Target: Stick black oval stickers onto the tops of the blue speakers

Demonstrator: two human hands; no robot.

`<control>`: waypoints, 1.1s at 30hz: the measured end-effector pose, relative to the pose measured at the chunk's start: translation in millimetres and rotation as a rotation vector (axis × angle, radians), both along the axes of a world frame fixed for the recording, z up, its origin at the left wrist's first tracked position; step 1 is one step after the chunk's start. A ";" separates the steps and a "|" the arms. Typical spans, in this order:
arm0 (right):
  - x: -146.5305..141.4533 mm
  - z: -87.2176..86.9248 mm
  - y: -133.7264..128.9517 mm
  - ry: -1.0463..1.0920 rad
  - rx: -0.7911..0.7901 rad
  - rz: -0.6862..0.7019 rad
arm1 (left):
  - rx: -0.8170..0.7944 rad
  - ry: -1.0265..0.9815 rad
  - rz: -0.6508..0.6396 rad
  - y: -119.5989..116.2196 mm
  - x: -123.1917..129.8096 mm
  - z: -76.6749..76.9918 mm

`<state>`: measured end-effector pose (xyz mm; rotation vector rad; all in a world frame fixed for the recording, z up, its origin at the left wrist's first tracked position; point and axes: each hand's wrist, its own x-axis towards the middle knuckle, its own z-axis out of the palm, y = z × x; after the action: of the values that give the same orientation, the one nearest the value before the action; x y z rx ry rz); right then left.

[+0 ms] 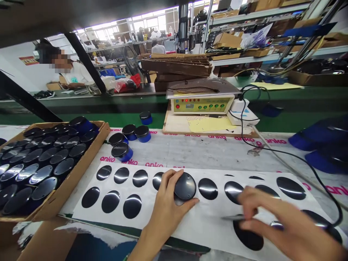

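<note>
My left hand is wrapped round a round black cap with small holes in its face, over the white sheet. Glossy black discs lie in rows on that sheet, such as this black disc just right of the cap. To the right, my right hand is closed on a thin, pointed metal tool. Its tip points left toward the cap, apart from it. Motion smears the hand and the tool, so the tool's exact kind is unclear.
A cardboard box full of black-topped blue caps stands at left. Several loose caps sit behind the sheet. Further back is a control box with buttons; its cable runs down the right side. A person sits across the bench.
</note>
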<state>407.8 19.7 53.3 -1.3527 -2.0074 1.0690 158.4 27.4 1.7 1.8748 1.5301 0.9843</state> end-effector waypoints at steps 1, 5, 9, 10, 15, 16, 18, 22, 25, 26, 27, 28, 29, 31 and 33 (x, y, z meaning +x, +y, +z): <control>1.3 2.8 1.4 0.057 0.027 -0.149 | -0.009 -0.022 -0.013 -0.6 0.2 -0.4; -31.0 6.6 11.1 0.263 -0.081 -0.432 | -0.109 -0.139 -0.066 -2.9 1.8 -2.8; -76.5 -5.4 18.9 0.423 -0.207 -0.415 | -0.183 -0.164 -0.083 -3.1 1.1 -2.8; -82.4 -8.7 19.6 0.448 -0.214 -0.422 | -0.182 -0.163 -0.085 -2.9 0.8 -2.4; -87.1 -13.7 19.7 0.467 -0.226 -0.468 | -0.140 -0.157 -0.109 -1.7 0.4 -0.5; -87.0 -13.1 19.5 0.450 -0.215 -0.477 | -0.138 -0.155 -0.109 -1.5 0.4 -0.5; -88.2 -12.0 19.1 0.412 -0.181 -0.497 | -0.138 -0.149 -0.109 -1.4 0.4 -0.5; -92.8 -13.5 17.3 0.381 -0.111 -0.531 | -0.154 -0.139 -0.108 -2.0 0.1 0.3; -93.8 -18.2 14.7 0.322 -0.043 -0.549 | -0.170 -0.135 -0.104 -2.1 0.2 1.7; -93.6 -19.9 13.9 0.282 -0.019 -0.554 | -0.175 -0.136 -0.102 -2.0 0.3 2.0; -93.3 -21.5 13.1 0.237 0.006 -0.558 | -0.181 -0.137 -0.100 -1.8 0.4 2.2; -93.1 -22.9 12.3 0.195 0.028 -0.559 | -0.184 -0.139 -0.099 -1.6 0.5 2.3; -93.0 -23.8 11.7 0.156 0.050 -0.556 | -0.184 -0.141 -0.098 -1.4 0.6 2.2; -93.3 -24.1 10.6 0.090 0.096 -0.542 | -0.179 -0.145 -0.095 -1.4 0.6 1.7; -94.3 -22.6 9.5 0.035 0.152 -0.530 | -0.175 -0.146 -0.095 -1.9 0.3 1.1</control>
<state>313.5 29.2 30.7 -1.6381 -1.5347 0.6765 158.7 25.6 2.8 1.6992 1.3822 0.8928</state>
